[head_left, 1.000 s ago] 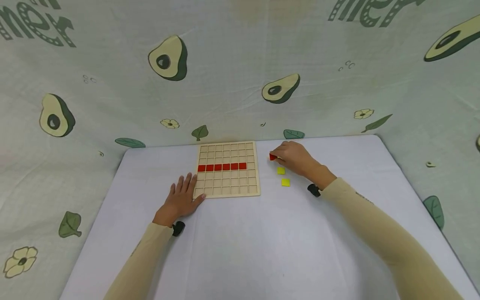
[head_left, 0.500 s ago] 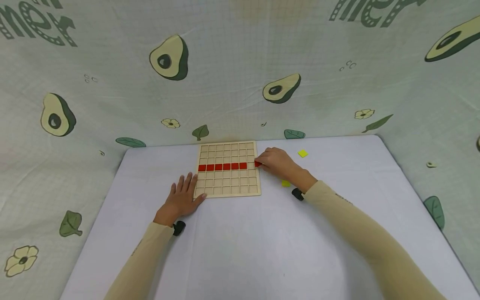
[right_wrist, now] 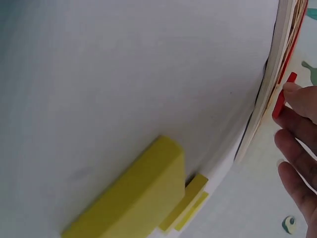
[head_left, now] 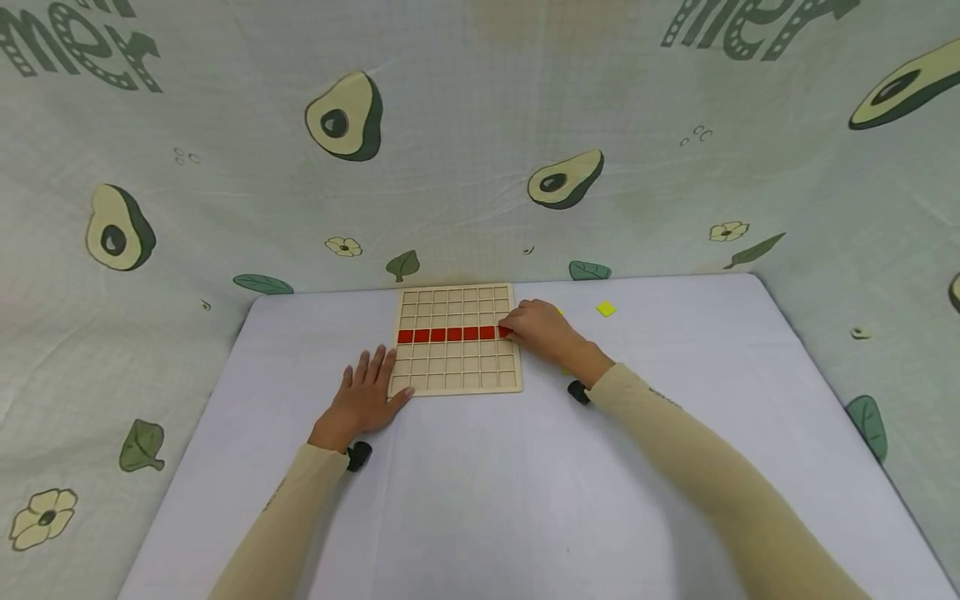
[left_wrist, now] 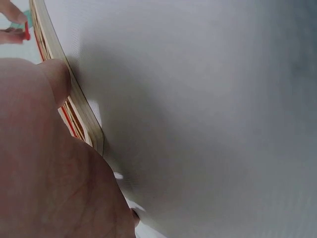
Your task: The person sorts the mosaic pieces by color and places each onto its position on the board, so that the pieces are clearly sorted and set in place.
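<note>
Since half a second ago, the right hand [head_left: 542,329] has carried a red tile [head_left: 504,331] leftward, from the right edge of the wooden board [head_left: 461,360] to the right end of the red row [head_left: 454,335]. Its thumb and fingers are clamped on that tile, which looks tilted in the right wrist view; whether it touches the board, one cannot tell. Six red tiles lie side by side in the row, starting at the board's left edge.

At the board's near left corner rests the left hand [head_left: 363,402], its fingers straight and spread apart, its thumb on the near edge. It grips nothing.

The board lies by the far edge of the counter [head_left: 480,492], left of its middle. Right of the board, a yellow tile [head_left: 606,308] lies near the same far edge; two more yellow pieces show only partly behind the right hand and wrist. A patterned curtain [head_left: 465,208] stands behind the counter.
</note>
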Motion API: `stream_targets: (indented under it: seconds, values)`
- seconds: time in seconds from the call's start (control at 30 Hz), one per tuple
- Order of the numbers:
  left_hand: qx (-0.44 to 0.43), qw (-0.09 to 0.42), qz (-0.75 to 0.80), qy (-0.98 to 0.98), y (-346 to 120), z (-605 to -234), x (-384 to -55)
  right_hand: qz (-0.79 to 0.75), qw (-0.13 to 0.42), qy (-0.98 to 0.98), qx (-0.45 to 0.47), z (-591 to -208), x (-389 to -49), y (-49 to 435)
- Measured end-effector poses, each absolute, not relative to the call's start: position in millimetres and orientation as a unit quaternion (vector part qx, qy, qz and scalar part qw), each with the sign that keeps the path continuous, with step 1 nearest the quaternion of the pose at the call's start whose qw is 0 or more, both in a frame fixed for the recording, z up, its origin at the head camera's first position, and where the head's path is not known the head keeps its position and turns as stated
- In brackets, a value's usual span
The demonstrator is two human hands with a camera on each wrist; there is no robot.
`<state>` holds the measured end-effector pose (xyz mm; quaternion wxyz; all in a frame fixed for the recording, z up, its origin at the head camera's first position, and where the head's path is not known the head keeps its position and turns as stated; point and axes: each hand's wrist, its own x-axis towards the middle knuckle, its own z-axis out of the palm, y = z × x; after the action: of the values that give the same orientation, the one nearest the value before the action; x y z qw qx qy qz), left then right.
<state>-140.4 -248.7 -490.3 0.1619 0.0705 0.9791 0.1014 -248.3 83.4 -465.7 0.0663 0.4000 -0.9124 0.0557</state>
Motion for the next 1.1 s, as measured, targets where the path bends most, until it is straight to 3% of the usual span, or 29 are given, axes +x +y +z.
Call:
stream_targets:
  seconds: [0.5,1.1]
  values:
    - [0.065,0.180,0.105,0.976,-240,-472,-136,0.044,0.043,-0.922,0.381,-465,-248,75]
    - [0.071,0.172,0.099,0.978,-244,-480,-137,0.067,0.041,-0.922,0.378,-468,-248,80]
